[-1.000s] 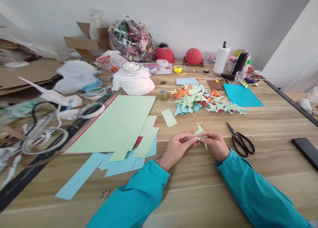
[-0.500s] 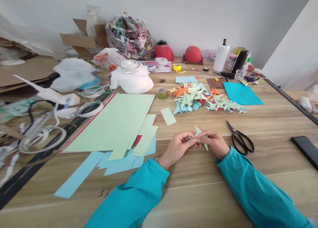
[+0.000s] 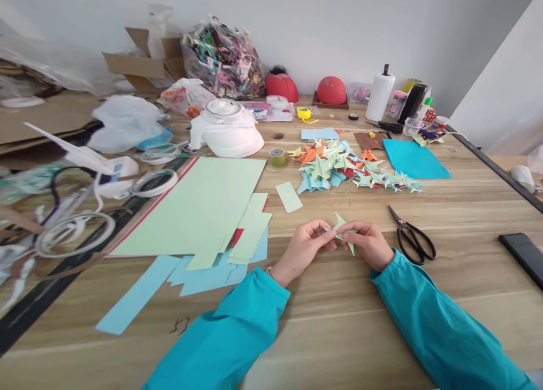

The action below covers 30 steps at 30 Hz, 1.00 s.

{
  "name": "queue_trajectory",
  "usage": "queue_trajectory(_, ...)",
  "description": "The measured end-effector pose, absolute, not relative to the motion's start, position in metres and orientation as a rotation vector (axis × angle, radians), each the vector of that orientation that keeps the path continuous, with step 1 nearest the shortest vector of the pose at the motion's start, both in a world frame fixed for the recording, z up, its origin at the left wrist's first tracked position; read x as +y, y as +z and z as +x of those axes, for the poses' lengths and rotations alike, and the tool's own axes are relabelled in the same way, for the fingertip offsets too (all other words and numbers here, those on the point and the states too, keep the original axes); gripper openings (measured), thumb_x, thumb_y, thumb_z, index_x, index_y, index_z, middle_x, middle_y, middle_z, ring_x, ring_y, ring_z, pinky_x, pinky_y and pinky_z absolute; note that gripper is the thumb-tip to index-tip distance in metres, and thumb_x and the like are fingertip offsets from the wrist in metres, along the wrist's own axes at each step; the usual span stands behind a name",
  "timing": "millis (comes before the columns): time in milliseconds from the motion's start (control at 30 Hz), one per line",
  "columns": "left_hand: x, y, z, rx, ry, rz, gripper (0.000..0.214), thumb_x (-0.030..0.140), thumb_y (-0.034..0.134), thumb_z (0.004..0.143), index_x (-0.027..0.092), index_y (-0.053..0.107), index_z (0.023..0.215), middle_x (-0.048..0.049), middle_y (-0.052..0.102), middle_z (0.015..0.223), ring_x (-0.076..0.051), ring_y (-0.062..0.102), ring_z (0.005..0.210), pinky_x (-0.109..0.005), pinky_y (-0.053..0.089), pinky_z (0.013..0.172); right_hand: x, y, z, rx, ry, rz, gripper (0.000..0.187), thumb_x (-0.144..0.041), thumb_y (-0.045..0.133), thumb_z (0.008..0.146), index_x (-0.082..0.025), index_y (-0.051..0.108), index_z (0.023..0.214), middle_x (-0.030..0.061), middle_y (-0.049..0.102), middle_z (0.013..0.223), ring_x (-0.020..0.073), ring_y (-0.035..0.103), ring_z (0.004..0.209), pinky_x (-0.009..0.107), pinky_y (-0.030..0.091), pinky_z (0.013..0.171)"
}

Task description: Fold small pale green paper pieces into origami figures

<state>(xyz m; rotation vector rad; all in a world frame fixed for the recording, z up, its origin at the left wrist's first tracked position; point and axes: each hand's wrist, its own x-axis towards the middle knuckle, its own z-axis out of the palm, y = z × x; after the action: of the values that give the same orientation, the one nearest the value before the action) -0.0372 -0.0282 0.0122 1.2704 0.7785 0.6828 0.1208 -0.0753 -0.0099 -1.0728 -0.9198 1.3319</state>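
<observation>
Above the wooden bench [image 3: 335,328], the left hand [image 3: 302,249] and right hand [image 3: 371,246], angled inward, pinch pale-green folded paper [image 3: 340,221], its points turned slightly since half a second ago.

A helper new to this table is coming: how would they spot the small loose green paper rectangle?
On the wooden table, find the large pale green sheet. To its right, beyond the left hand and nearer than the heap of folded paper, lies the small green rectangle. Unlike the overlapping strips beside the sheet, it touches no other paper.
</observation>
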Motion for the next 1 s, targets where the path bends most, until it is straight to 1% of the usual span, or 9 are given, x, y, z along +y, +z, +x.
queue_trajectory(233,-0.0288,0.0122,-0.0354,0.799,0.722,1.237,0.026,0.037,0.069,0.07,0.015,0.055,0.072,-0.0013,0.064,0.058,-0.014,0.06,0.056,-0.026,0.046,0.061,-0.0759,-0.0082,0.1197,-0.947,1.333,-1.057,0.016,-0.027,0.073,0.066,-0.018,0.074,0.079,0.0028,0.07,0.072,0.0119,0.058,0.056,0.027,0.047,0.057)
queue_trajectory(433,-0.0295,0.0129,-0.035,0.85,0.754,1.264,0.024,0.035,0.068,0.071,0.015,0.054,0.07,-0.0007,0.062,0.055,-0.013,0.058,0.054,-0.024,0.044,0.057,-0.0756,-0.0076,0.1204,-0.952,1.326,-1.083,0.02,-0.029,0.076,0.063,-0.018,0.073,0.079,0.0025,0.071,0.072,0.0118,0.06,0.055,0.026,0.049,0.055)
queue_trajectory(567,-0.0297,0.0127,-0.035,0.877,0.756,1.298,0.026,0.036,0.068,0.071,0.015,0.054,0.069,0.0005,0.061,0.053,-0.011,0.056,0.051,-0.023,0.042,0.055,-0.0756,-0.0068,0.1203,-0.94,1.334,-1.118,0.022,-0.029,0.077,0.061,-0.017,0.073,0.079,0.0028,0.071,0.073,0.0112,0.06,0.053,0.025,0.049,0.053)
queue_trajectory(767,-0.0293,0.011,-0.0344,0.886,0.772,1.329,0.027,0.038,0.068,0.07,0.015,0.055,0.069,0.0003,0.06,0.053,-0.012,0.055,0.051,-0.024,0.043,0.054,-0.0754,-0.0053,0.1191,-0.974,1.324,-1.102,0.021,-0.033,0.074,0.066,-0.017,0.073,0.08,0.0025,0.07,0.069,0.0106,0.059,0.052,0.023,0.046,0.051)
queue_trajectory(1000,-0.0286,0.01,-0.0349,0.861,0.771,1.319,0.024,0.035,0.066,0.072,0.015,0.054,0.069,0.0008,0.059,0.051,-0.012,0.055,0.05,-0.024,0.043,0.055,-0.0752,-0.0054,0.1191,-0.954,1.338,-1.101,0.021,-0.032,0.077,0.064,-0.018,0.073,0.078,0.0018,0.071,0.069,0.01,0.06,0.051,0.024,0.048,0.053)
